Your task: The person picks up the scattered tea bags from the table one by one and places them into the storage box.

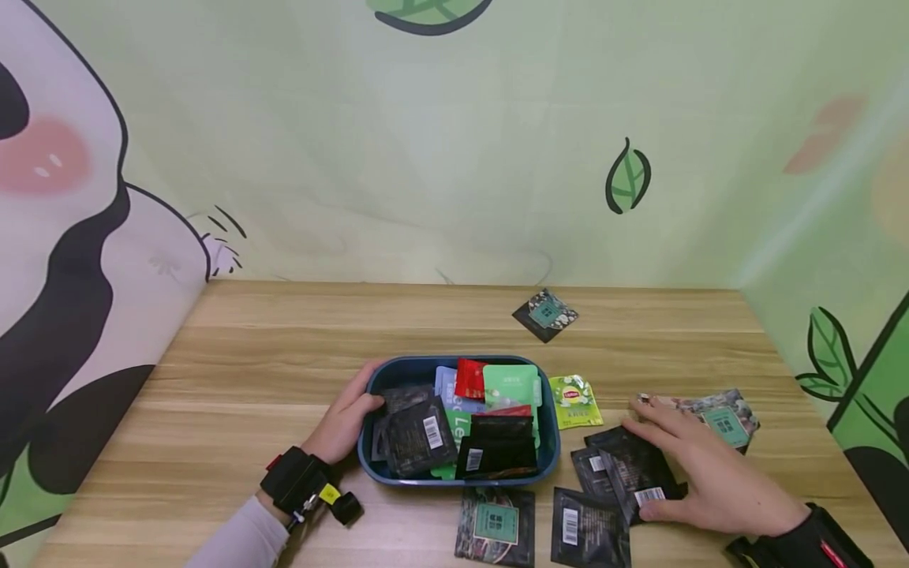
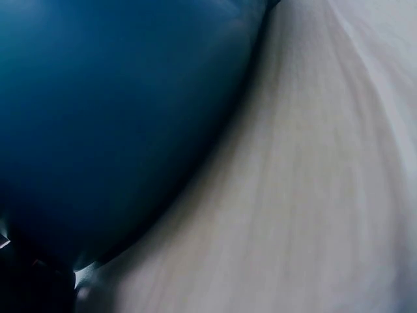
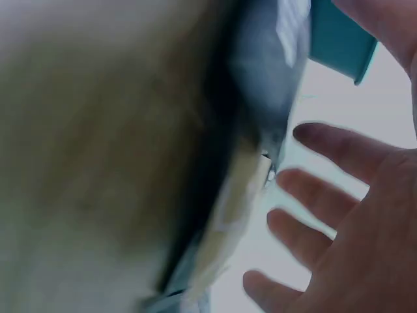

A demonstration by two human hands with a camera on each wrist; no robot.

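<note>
A dark blue bin (image 1: 551,446) full of sachets stands mid-table. My left hand (image 1: 344,418) holds its left end, thumb over the rim; the bin's blue wall (image 2: 117,124) fills much of the left wrist view. Inside lie black sachets (image 1: 420,442), a mint green sachet (image 1: 507,385) and a red sachet (image 1: 469,379). To the right, my right hand (image 1: 717,473) spreads over a small pile of black sachets (image 1: 635,465), its thumb by a barcode. In the right wrist view its fingers (image 3: 313,195) are spread and slightly bent, with a blurred dark sachet (image 3: 267,65) beyond them.
A yellow-green Lipton tea bag (image 1: 577,402) lies against the bin's right side. Two sachets, one with a green label (image 1: 495,525) and one black with a barcode (image 1: 591,528), lie in front. Another sachet (image 1: 545,315) lies near the back edge; patterned sachets (image 1: 727,422) lie beyond my right hand.
</note>
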